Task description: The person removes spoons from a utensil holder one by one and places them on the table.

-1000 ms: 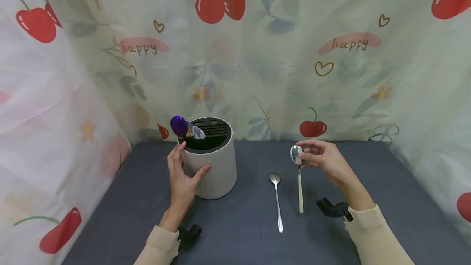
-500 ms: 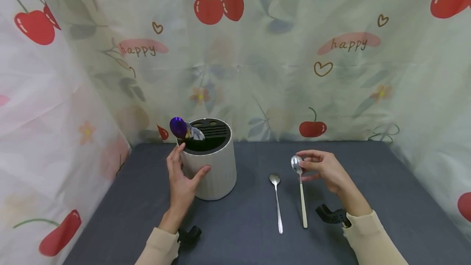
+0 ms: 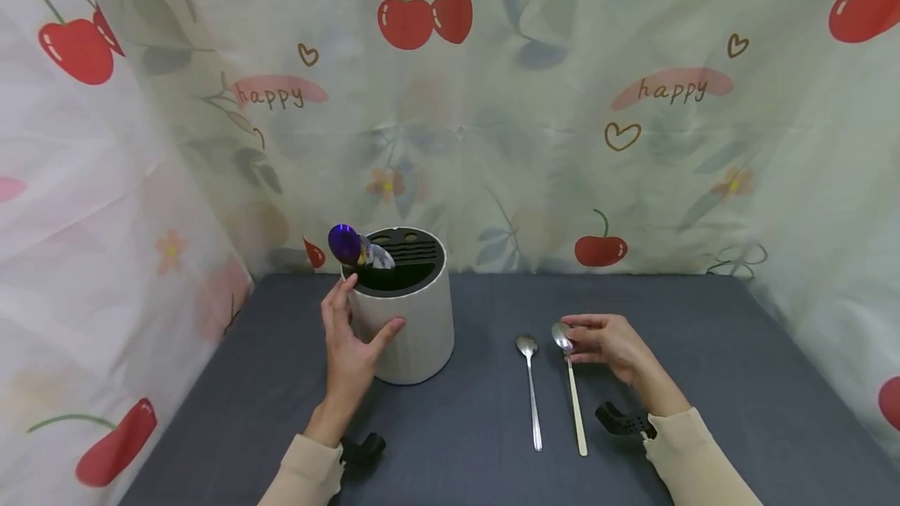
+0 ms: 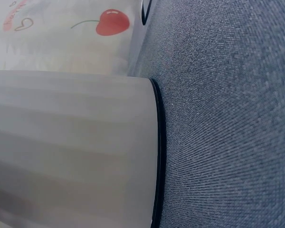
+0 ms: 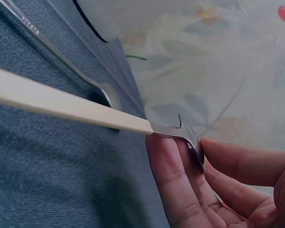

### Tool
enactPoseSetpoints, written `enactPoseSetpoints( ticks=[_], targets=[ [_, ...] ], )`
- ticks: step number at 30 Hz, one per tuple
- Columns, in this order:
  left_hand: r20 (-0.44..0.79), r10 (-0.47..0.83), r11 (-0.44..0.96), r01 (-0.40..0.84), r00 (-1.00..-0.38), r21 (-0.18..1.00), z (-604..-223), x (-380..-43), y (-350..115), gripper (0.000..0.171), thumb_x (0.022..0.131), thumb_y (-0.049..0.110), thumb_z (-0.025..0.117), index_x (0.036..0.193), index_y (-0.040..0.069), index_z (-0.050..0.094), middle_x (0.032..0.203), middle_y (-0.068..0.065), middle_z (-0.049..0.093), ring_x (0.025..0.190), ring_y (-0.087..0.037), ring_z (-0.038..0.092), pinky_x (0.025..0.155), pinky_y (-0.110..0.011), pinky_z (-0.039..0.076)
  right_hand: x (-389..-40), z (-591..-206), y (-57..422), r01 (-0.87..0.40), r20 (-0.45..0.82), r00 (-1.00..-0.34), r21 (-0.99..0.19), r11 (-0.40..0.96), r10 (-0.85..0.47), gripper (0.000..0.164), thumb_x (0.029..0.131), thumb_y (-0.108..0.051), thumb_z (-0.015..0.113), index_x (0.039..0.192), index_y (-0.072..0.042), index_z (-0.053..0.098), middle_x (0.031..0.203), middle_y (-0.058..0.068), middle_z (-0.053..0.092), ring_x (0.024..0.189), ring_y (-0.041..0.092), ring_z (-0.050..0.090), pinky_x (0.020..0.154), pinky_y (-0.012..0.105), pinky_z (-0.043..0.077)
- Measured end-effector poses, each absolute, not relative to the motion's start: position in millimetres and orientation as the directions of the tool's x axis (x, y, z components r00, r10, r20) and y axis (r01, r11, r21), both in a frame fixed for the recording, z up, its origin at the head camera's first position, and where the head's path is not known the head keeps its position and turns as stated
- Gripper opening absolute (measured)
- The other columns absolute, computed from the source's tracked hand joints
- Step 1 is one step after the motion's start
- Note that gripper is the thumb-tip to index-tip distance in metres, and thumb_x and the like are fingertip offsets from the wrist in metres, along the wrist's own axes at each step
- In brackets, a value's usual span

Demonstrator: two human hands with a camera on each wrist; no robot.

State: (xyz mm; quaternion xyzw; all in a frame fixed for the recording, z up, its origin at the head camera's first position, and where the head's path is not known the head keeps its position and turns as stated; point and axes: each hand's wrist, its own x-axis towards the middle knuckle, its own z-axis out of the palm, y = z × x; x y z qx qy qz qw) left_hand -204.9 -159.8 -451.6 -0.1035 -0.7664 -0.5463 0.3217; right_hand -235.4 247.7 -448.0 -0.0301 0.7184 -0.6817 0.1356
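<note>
My right hand (image 3: 610, 344) pinches a spoon (image 3: 575, 404) by its bowl between thumb and fingers. In the right wrist view, the spoon's cream handle (image 5: 76, 104) extends leftwards over the cloth, with a soft shadow below. A slimmer all-metal spoon (image 3: 532, 389) lies on the table just left of it. On the left, my left hand (image 3: 354, 361) rests against a white round utensil holder (image 3: 418, 338), fingers spread up its side to the rim and thumb across the front. A purple-bowled spoon (image 3: 344, 244) and a clear, shiny utensil head (image 3: 380, 255) stick out of the holder's black slotted top.
A dark grey cloth (image 3: 485, 428) covers the table. Cherry-printed curtains (image 3: 457, 139) close off the back and both sides. Black wrist mounts (image 3: 622, 418) project from under both sleeves.
My right hand has come down and nearer with the cream-handled spoon, bringing it alongside the metal spoon. The left hand stays on the holder.
</note>
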Motion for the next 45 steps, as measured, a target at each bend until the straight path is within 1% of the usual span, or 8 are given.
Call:
enactPoseSetpoints(
  ticks=[5,9,16,21,28,31,39,45],
  targets=[
    [0.603,-0.193,0.381,0.507,-0.774,0.773,-451,-205,-159,0.095,0.085,0.02,0.089,0.161,0.035,0.033,0.161,-0.012,0.026,0.15,-0.032,0.027,0.116,-0.071,0.026,-239,-457,252,0.182,-0.176,-0.958,-0.983,-0.004,-0.224,0.051,0.102,0.003,0.06,0.146,0.021,0.042,0.117,0.014,0.064,0.088,0.023,0.076,0.081,0.037,0.062],
    [0.604,-0.198,0.392,0.502,-0.772,0.77,-451,-205,-160,0.097,0.084,0.019,0.089,0.161,0.035,0.032,0.161,-0.012,0.026,0.151,-0.032,0.026,0.116,-0.07,0.027,-241,-464,253,0.191,-0.188,-0.96,-0.982,0.004,-0.206,0.052,0.102,0.002,0.061,0.147,0.02,0.041,0.125,0.015,0.065,0.09,0.018,0.074,0.081,0.034,0.062],
    [0.604,-0.2,0.404,0.497,-0.771,0.768,-451,-205,-159,0.098,0.084,0.019,0.09,0.161,0.036,0.032,0.161,-0.012,0.026,0.151,-0.031,0.026,0.116,-0.069,0.028,-241,-474,251,0.184,-0.186,-0.967,-0.982,0.032,-0.173,0.051,0.102,0.001,0.061,0.147,0.018,0.044,0.147,0.031,0.052,0.094,0.013,0.071,0.082,0.033,0.061],
    [0.606,-0.197,0.401,0.501,-0.77,0.767,-451,-205,-159,0.097,0.084,0.019,0.09,0.161,0.035,0.033,0.16,-0.013,0.027,0.151,-0.032,0.026,0.116,-0.069,0.028,-241,-478,249,0.18,-0.186,-0.964,-0.982,0.051,-0.189,0.05,0.102,0.003,0.059,0.147,0.019,0.043,0.151,0.036,0.043,0.094,0.015,0.071,0.083,0.035,0.062],
    [0.609,-0.197,0.393,0.508,-0.768,0.767,-451,-205,-159,0.097,0.083,0.018,0.09,0.161,0.034,0.033,0.161,-0.012,0.026,0.151,-0.032,0.026,0.116,-0.07,0.028,-238,-478,244,0.167,-0.185,-0.969,-0.979,0.119,-0.161,0.047,0.1,0.005,0.059,0.144,0.02,0.046,0.119,0.026,0.066,0.079,0.018,0.071,0.074,0.034,0.063],
    [0.61,-0.199,0.394,0.507,-0.767,0.767,-452,-205,-159,0.098,0.083,0.016,0.09,0.161,0.034,0.033,0.161,-0.012,0.026,0.151,-0.032,0.026,0.116,-0.07,0.027,-238,-476,242,0.173,-0.194,-0.971,-0.974,0.146,-0.139,0.046,0.1,0.005,0.058,0.143,0.02,0.048,0.107,0.02,0.069,0.075,0.017,0.07,0.071,0.034,0.063],
    [0.616,-0.198,0.392,0.514,-0.763,0.763,-454,-206,-160,0.098,0.084,0.015,0.09,0.161,0.033,0.033,0.161,-0.012,0.026,0.151,-0.032,0.026,0.116,-0.07,0.027,-236,-474,240,0.141,-0.168,-0.978,-0.967,0.21,-0.12,0.043,0.1,0.005,0.06,0.138,0.023,0.05,0.103,0.025,0.069,0.07,0.019,0.07,0.066,0.036,0.063],
    [0.624,-0.195,0.39,0.524,-0.756,0.757,-453,-206,-159,0.097,0.083,0.018,0.09,0.161,0.032,0.034,0.16,-0.013,0.027,0.151,-0.033,0.026,0.116,-0.071,0.027,-236,-472,238,0.145,-0.172,-0.98,-0.964,0.223,-0.104,0.042,0.098,0.007,0.06,0.136,0.022,0.051,0.092,0.019,0.068,0.065,0.018,0.068,0.062,0.035,0.062]
  ],
)
